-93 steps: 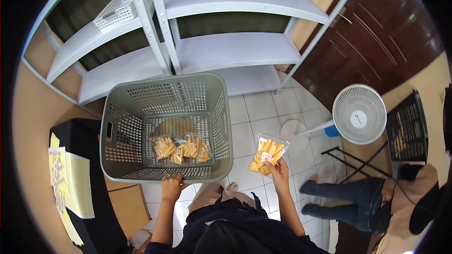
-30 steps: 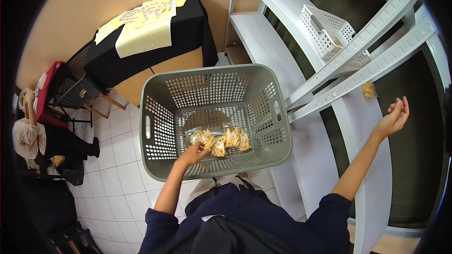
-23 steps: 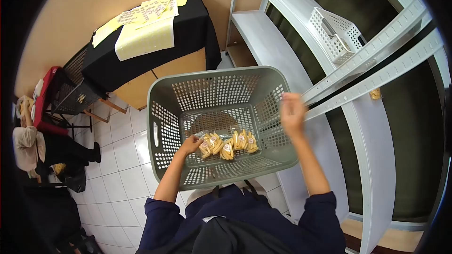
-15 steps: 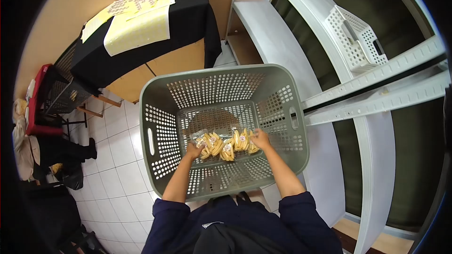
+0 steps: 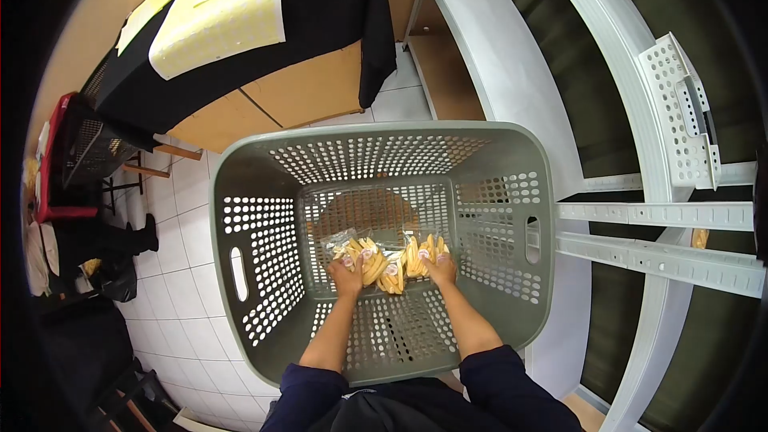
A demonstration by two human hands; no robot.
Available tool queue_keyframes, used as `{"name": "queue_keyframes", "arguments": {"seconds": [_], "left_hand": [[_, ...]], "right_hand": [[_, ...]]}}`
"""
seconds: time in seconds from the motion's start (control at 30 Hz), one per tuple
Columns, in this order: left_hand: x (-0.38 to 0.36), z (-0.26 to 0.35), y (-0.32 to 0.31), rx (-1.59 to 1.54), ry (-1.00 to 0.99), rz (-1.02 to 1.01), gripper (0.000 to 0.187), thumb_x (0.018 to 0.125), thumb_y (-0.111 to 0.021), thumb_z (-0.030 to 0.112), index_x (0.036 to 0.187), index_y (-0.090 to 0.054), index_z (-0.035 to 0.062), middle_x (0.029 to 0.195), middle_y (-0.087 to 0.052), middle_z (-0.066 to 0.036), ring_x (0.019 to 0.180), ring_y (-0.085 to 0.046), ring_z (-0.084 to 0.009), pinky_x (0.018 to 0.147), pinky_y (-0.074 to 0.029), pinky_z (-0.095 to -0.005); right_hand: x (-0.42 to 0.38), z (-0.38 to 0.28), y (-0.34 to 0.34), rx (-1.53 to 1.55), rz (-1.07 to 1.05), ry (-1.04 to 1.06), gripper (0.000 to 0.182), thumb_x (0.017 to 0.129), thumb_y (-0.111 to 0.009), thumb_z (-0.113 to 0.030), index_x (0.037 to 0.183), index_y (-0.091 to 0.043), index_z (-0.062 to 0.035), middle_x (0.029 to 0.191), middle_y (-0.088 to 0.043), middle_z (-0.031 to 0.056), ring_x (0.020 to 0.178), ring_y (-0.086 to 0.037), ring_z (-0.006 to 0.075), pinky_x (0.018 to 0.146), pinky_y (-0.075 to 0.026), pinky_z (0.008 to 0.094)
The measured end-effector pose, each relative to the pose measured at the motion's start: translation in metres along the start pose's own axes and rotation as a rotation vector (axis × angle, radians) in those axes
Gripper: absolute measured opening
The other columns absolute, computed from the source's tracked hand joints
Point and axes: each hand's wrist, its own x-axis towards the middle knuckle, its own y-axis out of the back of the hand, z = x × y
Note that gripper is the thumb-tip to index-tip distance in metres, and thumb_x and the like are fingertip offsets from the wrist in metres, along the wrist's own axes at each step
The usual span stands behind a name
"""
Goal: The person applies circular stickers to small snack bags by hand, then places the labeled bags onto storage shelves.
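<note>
A large grey-green plastic laundry basket (image 5: 384,130) with perforated walls stands in front of me. On its floor lie several clear plastic bags of pale yellow sticks with round labels; one middle bag (image 5: 391,277) sits between my hands. My left hand (image 5: 346,278) is closed on the left bag (image 5: 370,262), thumb on top. Closed on the right bag (image 5: 416,254) is my right hand (image 5: 442,270), reaching in from the other side. Both hands are low inside the basket, and some of their fingertips are hidden.
A white metal shelf rack (image 5: 512,56) stands to the right, with a small white perforated basket (image 5: 672,104) on it. At the upper left is a black-covered table (image 5: 328,24) with yellow printed sheets (image 5: 224,28). A red-edged container (image 5: 54,152) is at far left, above white floor tiles (image 5: 188,280).
My view has shifted, so the basket looks larger and the table sits higher. My hands have come closer together on the bags. My right hand now lies over the right bag.
</note>
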Motion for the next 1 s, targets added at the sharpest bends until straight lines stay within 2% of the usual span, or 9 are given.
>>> {"name": "queue_keyframes", "arguments": {"seconds": [0.07,0.27,0.33,0.4,0.5,0.6,0.67,0.83,1.0], "left_hand": [[-0.001,0.011,-0.013,-0.134,0.068,0.006,0.064,0.066,-0.07,0.033,0.104,-0.037,-0.0074,0.101,-0.04,-0.022,0.096,-0.042,-0.0343,0.085,-0.035,-0.0393],[0.005,0.001,-0.029,-0.127,0.085,-0.096,0.064,0.064,-0.072,0.028,0.106,-0.036,-0.0057,0.104,-0.044,-0.021,0.099,-0.044,-0.0293,0.085,-0.037,-0.0358],[-0.006,0.022,-0.006,-0.281,-0.008,-0.209,0.053,0.061,-0.074,0.026,0.092,-0.045,-0.0047,0.093,-0.05,-0.015,0.08,-0.052,-0.0218,0.071,-0.043,-0.0314],[-0.002,0.006,-0.011,-0.095,-0.165,-0.159,0.058,0.065,-0.072,0.021,0.104,-0.038,-0.0036,0.094,-0.051,-0.015,0.083,-0.054,-0.0215,0.073,-0.044,-0.0305],[0.004,0.004,-0.008,-0.501,-0.133,-0.239,0.049,0.068,-0.069,0.019,0.102,-0.041,-0.0026,0.095,-0.053,-0.015,0.084,-0.055,-0.0206,0.073,-0.045,-0.029],[-0.001,0.051,0.027,-0.721,-0.064,-0.354,0.04,0.072,-0.065,0.014,0.101,-0.041,-0.0003,0.098,-0.053,-0.013,0.087,-0.054,-0.0182,0.074,-0.045,-0.0281],[-0.017,0.098,0.064,-0.876,-0.041,-0.599,0.036,0.075,-0.061,0.008,0.104,-0.04,0.0015,0.099,-0.054,-0.01,0.088,-0.055,-0.016,0.074,-0.045,-0.0269],[-0.054,0.147,0.113,-0.987,-0.243,-0.767,0.034,0.078,-0.057,0.005,0.107,-0.039,0.0028,0.098,-0.055,-0.008,0.085,-0.056,-0.0144,0.074,-0.046,-0.0263],[-0.112,0.171,0.156,-1.105,-0.323,-0.933,0.041,0.078,-0.054,0.006,0.116,-0.037,0.0021,0.101,-0.054,-0.007,0.086,-0.055,-0.015,0.075,-0.046,-0.0277]], "right_hand": [[-0.002,-0.008,0.003,0.009,-0.153,-0.125,0.064,0.058,-0.071,-0.042,0.103,-0.048,-0.0015,0.102,-0.052,0.0189,0.094,-0.051,0.0326,0.079,-0.042,0.0382],[0.007,0.006,-0.02,0.358,-0.293,-0.092,0.051,0.05,-0.078,-0.032,0.085,-0.056,-0.0031,0.075,-0.058,0.0093,0.071,-0.056,0.0232,0.066,-0.045,0.0326],[0.01,0.0,-0.017,0.334,-0.186,-0.017,0.048,0.05,-0.078,-0.031,0.083,-0.055,-0.0031,0.076,-0.058,0.008,0.069,-0.056,0.0199,0.064,-0.045,0.0301],[0.014,-0.01,-0.013,0.398,-0.214,-0.046,0.045,0.054,-0.077,-0.025,0.085,-0.053,-0.0025,0.078,-0.057,0.007,0.069,-0.055,0.0173,0.063,-0.044,0.0286],[0.023,-0.03,-0.001,0.755,-0.306,-0.054,0.044,0.062,-0.071,-0.011,0.096,-0.046,0.0014,0.088,-0.057,0.009,0.078,-0.055,0.0154,0.069,-0.045,0.0264],[-0.008,-0.091,0.067,0.911,-0.227,0.052,0.038,0.067,-0.066,-0.004,0.099,-0.048,0.0018,0.092,-0.058,0.0097,0.08,-0.057,0.015,0.068,-0.046,0.0257],[-0.039,-0.127,0.121,0.889,-0.208,0.145,0.037,0.069,-0.064,-0.007,0.101,-0.047,0.0004,0.092,-0.057,0.0079,0.081,-0.055,0.0141,0.071,-0.045,0.0248],[-0.138,-0.144,0.248,1.224,-0.119,0.589,0.041,0.069,-0.063,-0.008,0.106,-0.046,0.0002,0.095,-0.054,0.0069,0.085,-0.053,0.012,0.072,-0.044,0.0244],[-0.216,-0.092,0.352,1.356,0.48,0.807,0.043,0.073,-0.053,-0.002,0.113,-0.04,-0.0005,0.099,-0.051,0.0064,0.089,-0.051,0.0132,0.079,-0.042,0.0263]]}}
